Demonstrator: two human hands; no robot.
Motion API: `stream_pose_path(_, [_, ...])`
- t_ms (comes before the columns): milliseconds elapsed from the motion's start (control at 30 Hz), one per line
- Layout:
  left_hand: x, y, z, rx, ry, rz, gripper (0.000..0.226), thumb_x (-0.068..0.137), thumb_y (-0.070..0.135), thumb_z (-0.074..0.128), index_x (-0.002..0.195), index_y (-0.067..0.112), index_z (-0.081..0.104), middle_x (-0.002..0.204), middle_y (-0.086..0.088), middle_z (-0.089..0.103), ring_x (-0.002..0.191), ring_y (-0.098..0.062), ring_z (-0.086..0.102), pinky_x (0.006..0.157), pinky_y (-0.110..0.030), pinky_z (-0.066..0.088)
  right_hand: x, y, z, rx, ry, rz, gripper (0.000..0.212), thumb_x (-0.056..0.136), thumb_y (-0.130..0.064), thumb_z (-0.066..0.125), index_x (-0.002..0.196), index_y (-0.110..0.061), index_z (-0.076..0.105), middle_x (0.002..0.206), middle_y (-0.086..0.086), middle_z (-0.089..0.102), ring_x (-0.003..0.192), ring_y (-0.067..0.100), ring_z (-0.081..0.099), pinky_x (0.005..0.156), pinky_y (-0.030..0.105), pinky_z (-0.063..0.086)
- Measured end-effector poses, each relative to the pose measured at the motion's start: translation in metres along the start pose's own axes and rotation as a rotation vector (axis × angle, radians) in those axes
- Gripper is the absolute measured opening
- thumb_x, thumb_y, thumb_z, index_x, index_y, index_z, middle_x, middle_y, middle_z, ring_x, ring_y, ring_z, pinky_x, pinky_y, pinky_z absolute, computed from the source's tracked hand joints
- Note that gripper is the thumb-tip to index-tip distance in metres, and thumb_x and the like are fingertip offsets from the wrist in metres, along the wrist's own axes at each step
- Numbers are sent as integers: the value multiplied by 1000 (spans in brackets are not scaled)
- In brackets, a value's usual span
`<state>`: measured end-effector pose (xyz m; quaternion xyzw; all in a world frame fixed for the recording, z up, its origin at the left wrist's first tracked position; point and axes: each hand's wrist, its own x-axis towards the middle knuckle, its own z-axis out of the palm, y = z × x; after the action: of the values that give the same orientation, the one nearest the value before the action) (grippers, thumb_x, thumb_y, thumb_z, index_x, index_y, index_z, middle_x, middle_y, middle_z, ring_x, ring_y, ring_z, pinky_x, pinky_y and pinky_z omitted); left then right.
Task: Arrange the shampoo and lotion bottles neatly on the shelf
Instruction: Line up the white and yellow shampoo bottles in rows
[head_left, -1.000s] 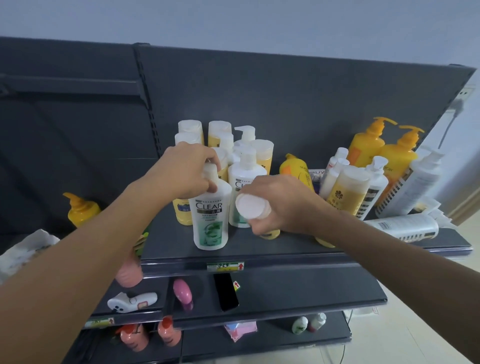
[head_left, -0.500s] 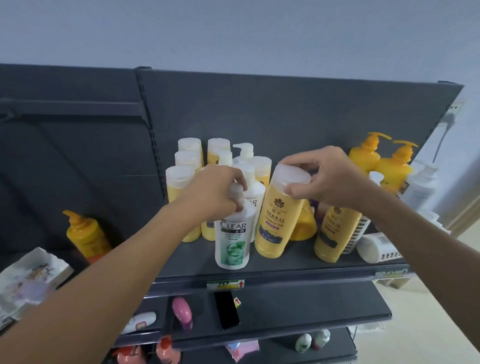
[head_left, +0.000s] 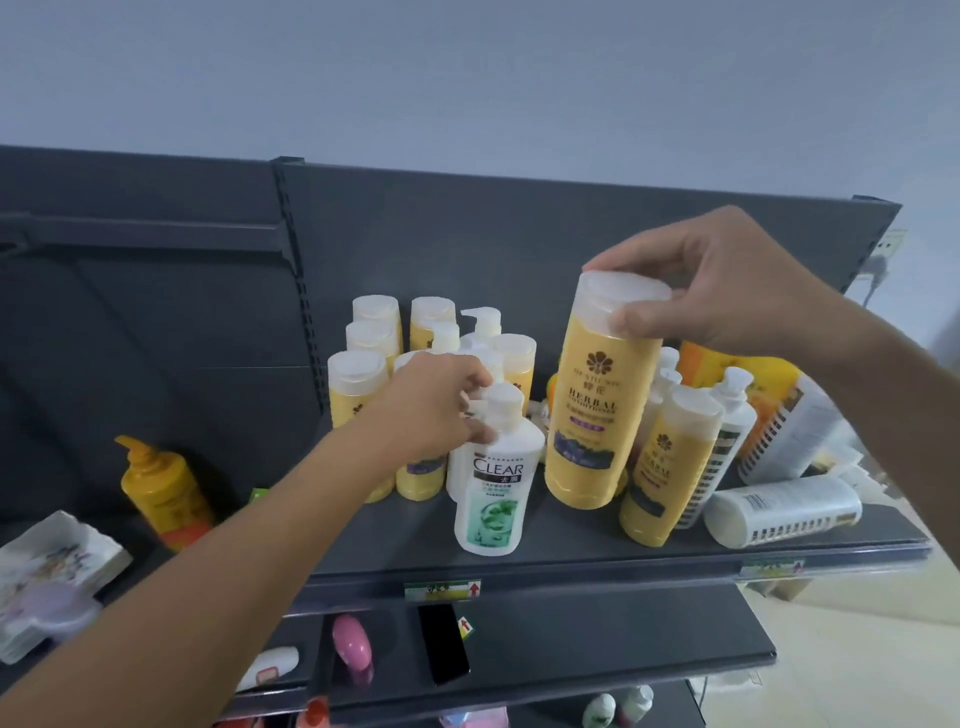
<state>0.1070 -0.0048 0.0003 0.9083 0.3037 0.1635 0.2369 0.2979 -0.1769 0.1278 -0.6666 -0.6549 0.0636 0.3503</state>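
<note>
My right hand (head_left: 727, 286) grips the white cap of a yellow herbal conditioner bottle (head_left: 589, 415), held upright just above the dark top shelf (head_left: 571, 545). My left hand (head_left: 431, 405) holds the pump neck of a white CLEAR shampoo bottle (head_left: 493, 488), which stands near the shelf's front edge. Behind the left hand stands a tidy cluster of yellow white-capped bottles (head_left: 363, 374) and white pump bottles (head_left: 483, 322). To the right another yellow bottle (head_left: 660, 467) leans, and a white bottle (head_left: 779, 512) lies on its side.
An orange-yellow pump bottle (head_left: 161, 488) stands on the left shelf section beside a white packet (head_left: 47, 571). Lower shelves hold a pink bottle (head_left: 352, 644), a black phone-like slab (head_left: 441, 644) and small bottles. Striped white bottles (head_left: 789, 431) lean at far right.
My right hand has raised the yellow conditioner bottle from lying at the shelf front to upright and higher. The left hand stays on the CLEAR bottle's pump. The view has tilted upward.
</note>
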Motion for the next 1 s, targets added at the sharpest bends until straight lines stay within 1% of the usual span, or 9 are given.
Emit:
stream_pose_path(100, [-13, -23, -24, 33, 36, -72, 41, 76, 31, 88, 112, 24, 69, 102, 13, 68, 91, -5, 67, 87, -33, 57, 14, -23, 5, 30, -34, -74, 36, 76, -17, 80, 111, -22, 78, 104, -17, 77, 100, 1, 71, 90, 28, 59])
stream_pose_path(233, [-36, -51, -53, 87, 86, -151, 21, 77, 30, 85, 94, 29, 72, 90, 17, 69, 86, -5, 67, 85, -34, 59, 34, -44, 33, 111, -105, -153, 34, 79, -12, 79, 112, -18, 78, 105, -12, 77, 100, 4, 72, 90, 29, 59])
stream_pose_path(300, [-48, -64, -63, 117, 100, -188, 17, 79, 31, 83, 92, 31, 71, 87, 17, 70, 84, -5, 68, 85, -35, 59, 44, -50, 55, 157, -152, -169, 33, 80, -10, 80, 112, -15, 78, 104, -10, 78, 98, 5, 72, 89, 28, 58])
stream_pose_path(400, [-66, -84, -73, 174, 123, -228, 15, 83, 34, 78, 95, 31, 71, 87, 17, 70, 84, -4, 67, 86, -34, 58, 58, -53, 96, 160, -238, -164, 36, 78, -10, 82, 113, -15, 77, 105, -9, 77, 99, 5, 72, 89, 29, 58])
stream_pose_path(533, [-88, -104, -78, 269, 145, -229, 16, 84, 34, 78, 98, 28, 72, 86, 16, 71, 86, -6, 67, 86, -29, 56, 71, -47, 155, 77, -342, -163, 38, 73, -14, 83, 111, -19, 77, 104, -6, 75, 98, 11, 69, 84, 36, 57])
stream_pose_path(667, [-101, -118, -80, 277, 157, -248, 18, 82, 34, 79, 98, 29, 73, 82, 17, 70, 83, -5, 67, 84, -33, 57, 77, -33, 198, 55, -411, -146, 37, 70, -16, 81, 107, -19, 77, 102, -6, 75, 96, 11, 68, 84, 41, 57])
stream_pose_path(800, [-101, -121, -81, 269, 147, -243, 19, 83, 36, 79, 100, 28, 73, 82, 19, 68, 83, -2, 66, 84, -30, 57, 82, -21, 216, 25, -444, -140, 42, 71, -21, 80, 113, -20, 75, 107, -10, 73, 100, 6, 66, 89, 39, 57])
stream_pose_path(900, [-94, -117, -80, 248, 151, -210, 19, 86, 33, 77, 104, 27, 73, 87, 17, 70, 84, 0, 66, 84, -29, 57, 83, -20, 218, 37, -445, -130, 46, 73, -24, 79, 118, -21, 73, 112, -12, 72, 104, 5, 65, 92, 35, 56])
stream_pose_path(1000, [-84, -107, -80, 222, 259, -144, 16, 90, 23, 72, 104, 29, 74, 89, 17, 71, 86, -2, 67, 85, -29, 57, 83, -19, 217, 27, -453, -128, 49, 78, -26, 78, 126, -21, 69, 118, -11, 70, 108, 6, 64, 94, 33, 55])
